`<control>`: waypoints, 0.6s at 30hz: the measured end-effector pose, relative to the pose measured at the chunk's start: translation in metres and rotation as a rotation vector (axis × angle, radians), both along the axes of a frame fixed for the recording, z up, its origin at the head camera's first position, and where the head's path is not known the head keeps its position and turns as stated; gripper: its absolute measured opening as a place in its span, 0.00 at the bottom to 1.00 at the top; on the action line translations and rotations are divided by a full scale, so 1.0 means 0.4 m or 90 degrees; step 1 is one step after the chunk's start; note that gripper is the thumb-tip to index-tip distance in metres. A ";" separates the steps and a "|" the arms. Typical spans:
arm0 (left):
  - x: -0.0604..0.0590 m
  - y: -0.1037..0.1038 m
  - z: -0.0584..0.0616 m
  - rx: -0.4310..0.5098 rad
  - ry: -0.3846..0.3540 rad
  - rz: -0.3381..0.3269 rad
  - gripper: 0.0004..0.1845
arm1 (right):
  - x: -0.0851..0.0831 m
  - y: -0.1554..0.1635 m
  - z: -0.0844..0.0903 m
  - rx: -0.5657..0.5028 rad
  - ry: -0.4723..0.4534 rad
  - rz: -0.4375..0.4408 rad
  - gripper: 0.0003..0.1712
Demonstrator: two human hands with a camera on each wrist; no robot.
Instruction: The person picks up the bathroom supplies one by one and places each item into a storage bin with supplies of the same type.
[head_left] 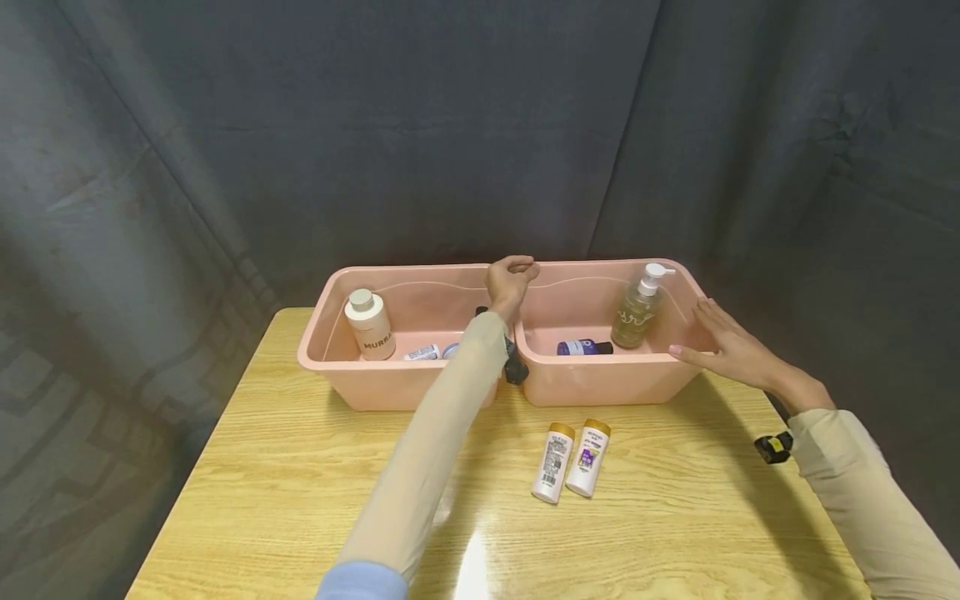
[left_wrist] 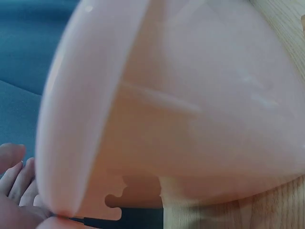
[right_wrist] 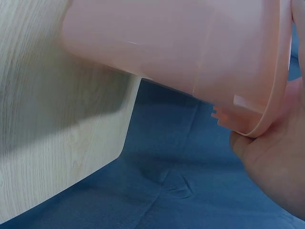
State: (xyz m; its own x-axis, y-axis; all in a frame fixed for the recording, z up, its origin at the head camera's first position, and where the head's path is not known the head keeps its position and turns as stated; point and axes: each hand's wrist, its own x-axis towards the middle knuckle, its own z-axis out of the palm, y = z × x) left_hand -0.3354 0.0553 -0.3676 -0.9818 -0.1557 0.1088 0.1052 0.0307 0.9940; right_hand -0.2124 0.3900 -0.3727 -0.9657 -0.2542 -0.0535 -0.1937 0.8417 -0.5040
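Note:
My left hand (head_left: 512,282) is at the adjoining ends of two pink plastic bins, its fingers loosely bent over the rims and holding nothing. In the left wrist view, the fingers (left_wrist: 21,183) show beside the pink rim. My right hand (head_left: 731,346) rests against the outer end of the right bin (head_left: 600,383), fingers extended along the rim and thumb near the front corner. That bin contains a pump bottle (head_left: 633,317) of greenish liquid and a small blue bottle (head_left: 581,347) lying down. The left bin (head_left: 405,387) holds a white bottle (head_left: 370,327) and several smaller items, partly hidden.
Two white bottles with gold caps (head_left: 553,462) lie side by side on the wooden table (head_left: 262,483) before the right bin. Behind the bins hangs a dark grey curtain (head_left: 420,142). The right table edge runs below my right forearm.

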 end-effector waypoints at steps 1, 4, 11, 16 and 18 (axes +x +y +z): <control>0.000 -0.001 0.000 -0.001 -0.001 -0.001 0.12 | 0.000 0.000 0.000 0.000 -0.001 0.000 0.58; 0.000 -0.003 0.001 0.000 -0.004 -0.006 0.13 | -0.001 0.000 0.000 -0.001 -0.002 0.000 0.59; -0.002 -0.004 0.005 0.017 0.003 -0.027 0.12 | -0.003 -0.002 0.001 -0.001 -0.007 -0.002 0.59; 0.007 0.000 0.010 0.031 0.010 -0.039 0.10 | -0.005 -0.001 0.001 0.000 -0.007 -0.002 0.59; 0.013 0.004 0.013 0.039 0.008 -0.055 0.09 | -0.006 0.000 0.001 -0.002 -0.006 -0.001 0.59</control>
State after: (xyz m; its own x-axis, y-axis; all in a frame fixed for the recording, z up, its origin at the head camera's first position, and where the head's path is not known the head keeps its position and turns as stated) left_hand -0.3303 0.0569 -0.3624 -0.9904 -0.0775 0.1146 0.1179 -0.0402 0.9922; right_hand -0.2147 0.3902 -0.3724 -0.9654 -0.2532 -0.0622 -0.1877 0.8406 -0.5081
